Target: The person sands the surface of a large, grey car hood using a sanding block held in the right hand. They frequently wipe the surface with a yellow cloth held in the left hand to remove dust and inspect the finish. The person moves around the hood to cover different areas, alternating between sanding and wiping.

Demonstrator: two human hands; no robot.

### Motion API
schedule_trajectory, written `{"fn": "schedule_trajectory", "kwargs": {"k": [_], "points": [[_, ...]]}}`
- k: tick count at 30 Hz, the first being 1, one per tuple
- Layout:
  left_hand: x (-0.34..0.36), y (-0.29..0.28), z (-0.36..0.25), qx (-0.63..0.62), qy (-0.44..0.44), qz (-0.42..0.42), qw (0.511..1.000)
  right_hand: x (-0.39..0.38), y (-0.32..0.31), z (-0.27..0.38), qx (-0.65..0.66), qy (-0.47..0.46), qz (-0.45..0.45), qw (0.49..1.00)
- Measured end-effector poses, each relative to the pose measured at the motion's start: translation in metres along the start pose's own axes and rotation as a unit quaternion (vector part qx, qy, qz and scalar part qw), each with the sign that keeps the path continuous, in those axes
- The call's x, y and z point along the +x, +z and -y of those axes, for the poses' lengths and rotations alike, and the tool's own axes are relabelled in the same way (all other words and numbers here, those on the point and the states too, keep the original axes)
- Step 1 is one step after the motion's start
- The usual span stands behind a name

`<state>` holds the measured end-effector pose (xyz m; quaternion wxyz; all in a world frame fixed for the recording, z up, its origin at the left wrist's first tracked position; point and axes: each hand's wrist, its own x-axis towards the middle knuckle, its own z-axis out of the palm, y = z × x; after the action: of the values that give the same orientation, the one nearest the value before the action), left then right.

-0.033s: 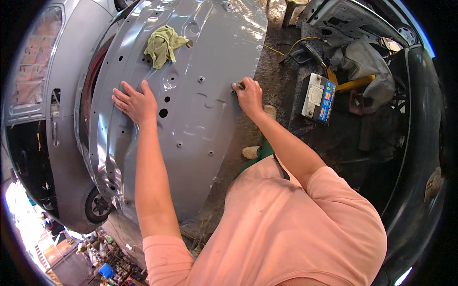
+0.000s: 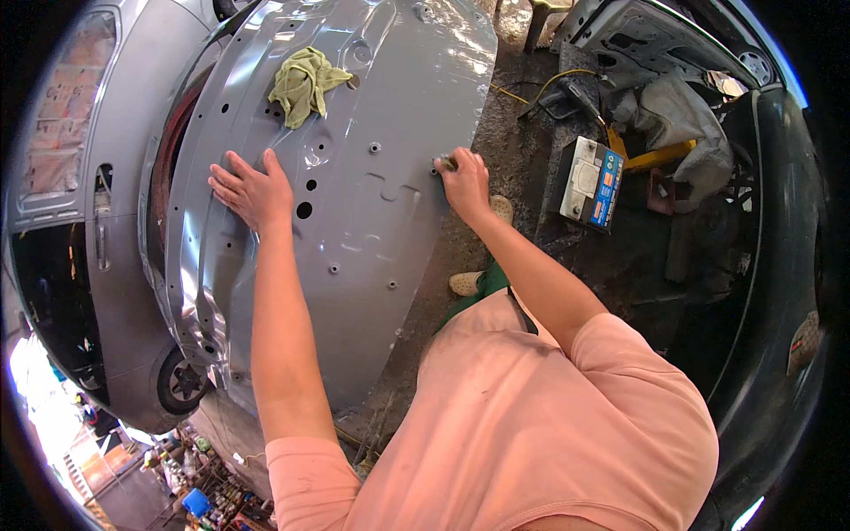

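A large grey metal car panel (image 2: 345, 226) with holes and several short studs lies in front of me. My left hand (image 2: 259, 193) rests on its left part, palm down and fingers spread, holding nothing. At the panel's right edge, my right hand (image 2: 465, 181) is closed with its fingertips pinched together. A small dark piece (image 2: 449, 164) shows at those fingertips, too small and too covered to name. Just beside it a round stud (image 2: 435, 172) stands on the panel. Farther up lies a crumpled yellow-green cloth (image 2: 305, 86), apart from both hands.
To my right, a car battery (image 2: 591, 181) stands near the open engine bay of a dark car (image 2: 788, 239). A yellow cable (image 2: 556, 80) runs nearby. A grey car (image 2: 133, 310) stands on the left. Bottles and clutter (image 2: 217, 482) fill the lower left.
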<state>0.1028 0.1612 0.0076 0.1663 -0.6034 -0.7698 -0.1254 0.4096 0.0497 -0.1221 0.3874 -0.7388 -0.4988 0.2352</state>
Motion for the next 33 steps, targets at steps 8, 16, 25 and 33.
{"fn": "schedule_trajectory", "kwargs": {"k": [8,16,25,33], "points": [[0.000,-0.004,-0.003,0.001,0.003,0.001,1.000,0.029,-0.011,-0.020,0.098,-0.006,0.011,0.995],[-0.001,0.005,0.002,0.004,0.008,-0.015,1.000,-0.118,-0.009,-0.010,0.123,0.143,0.186,0.964],[0.000,0.012,0.010,-0.016,0.037,-0.051,0.998,-0.063,-0.025,-0.013,0.359,0.311,0.266,0.839],[0.000,0.012,0.015,-0.014,0.030,-0.070,0.997,-0.154,-0.003,-0.001,0.291,0.313,0.393,0.814]]}}
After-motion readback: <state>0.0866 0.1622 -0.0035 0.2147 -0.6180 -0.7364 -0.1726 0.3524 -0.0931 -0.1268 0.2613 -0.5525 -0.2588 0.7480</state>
